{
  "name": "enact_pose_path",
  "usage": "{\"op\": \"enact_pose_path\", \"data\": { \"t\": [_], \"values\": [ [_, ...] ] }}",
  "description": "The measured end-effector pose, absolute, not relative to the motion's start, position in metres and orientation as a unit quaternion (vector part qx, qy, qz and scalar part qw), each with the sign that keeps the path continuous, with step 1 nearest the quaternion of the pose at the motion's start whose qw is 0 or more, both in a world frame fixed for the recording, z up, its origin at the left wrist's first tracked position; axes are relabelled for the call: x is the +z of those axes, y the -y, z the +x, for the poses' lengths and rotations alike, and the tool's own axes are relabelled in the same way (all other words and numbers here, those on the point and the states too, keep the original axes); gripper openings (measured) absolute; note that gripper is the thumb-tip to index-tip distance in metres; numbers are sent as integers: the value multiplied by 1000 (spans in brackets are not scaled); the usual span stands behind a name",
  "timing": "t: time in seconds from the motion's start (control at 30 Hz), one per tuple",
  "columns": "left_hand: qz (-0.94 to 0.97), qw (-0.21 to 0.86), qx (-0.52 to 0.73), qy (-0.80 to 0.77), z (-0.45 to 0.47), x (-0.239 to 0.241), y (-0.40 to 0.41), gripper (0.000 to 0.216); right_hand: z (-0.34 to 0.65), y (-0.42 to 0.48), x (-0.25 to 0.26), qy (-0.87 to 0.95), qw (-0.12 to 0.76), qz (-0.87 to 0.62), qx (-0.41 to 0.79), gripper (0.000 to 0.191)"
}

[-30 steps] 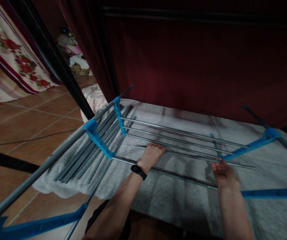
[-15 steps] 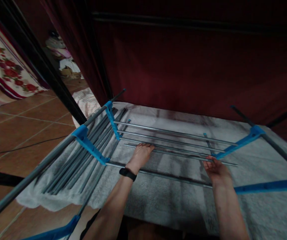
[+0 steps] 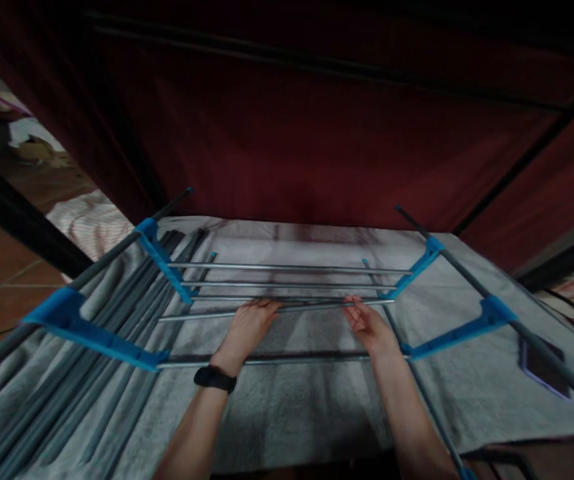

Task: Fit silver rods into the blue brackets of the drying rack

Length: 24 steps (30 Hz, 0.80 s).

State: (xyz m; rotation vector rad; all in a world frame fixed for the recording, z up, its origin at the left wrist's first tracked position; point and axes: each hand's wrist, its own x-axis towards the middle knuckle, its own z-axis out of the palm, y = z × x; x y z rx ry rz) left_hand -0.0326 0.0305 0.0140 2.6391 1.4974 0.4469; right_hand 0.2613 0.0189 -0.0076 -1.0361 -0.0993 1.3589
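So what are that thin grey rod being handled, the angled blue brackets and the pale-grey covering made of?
Thin grey rod: probably metal, smooth, judging by its sheen. Blue brackets: likely moulded plastic, low-gloss, evenly coloured with rounded ends. Pale-grey covering: seemingly fleecy fabric, matte and wrinkled.

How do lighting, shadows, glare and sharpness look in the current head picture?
Head view: dim, with the flat dark red backdrop fading to near-black at the top; head view: a dark shadow on the grey fleecy blanket near the bottom edge; head view: mild glare along the rearmost thin silvery metal rod; head view: left hand and right hand slightly soft.
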Motion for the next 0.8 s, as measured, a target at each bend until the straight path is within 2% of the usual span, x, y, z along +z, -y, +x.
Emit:
{"op": "enact_pose_path", "data": {
  "t": [0.13,0.43,0.8],
  "values": [
    [857,30,149,-493,-41,13,-36,28,261,-20,-8,38,653,-453,605,15],
    [838,33,154,-522,-56,17,-40,30,289,-20,-11,30,716,-450,534,11],
    [841,32,131,-524,-54,24,-39,28,300,-17,-14,6,727,-492,479,12]
  ]
}}
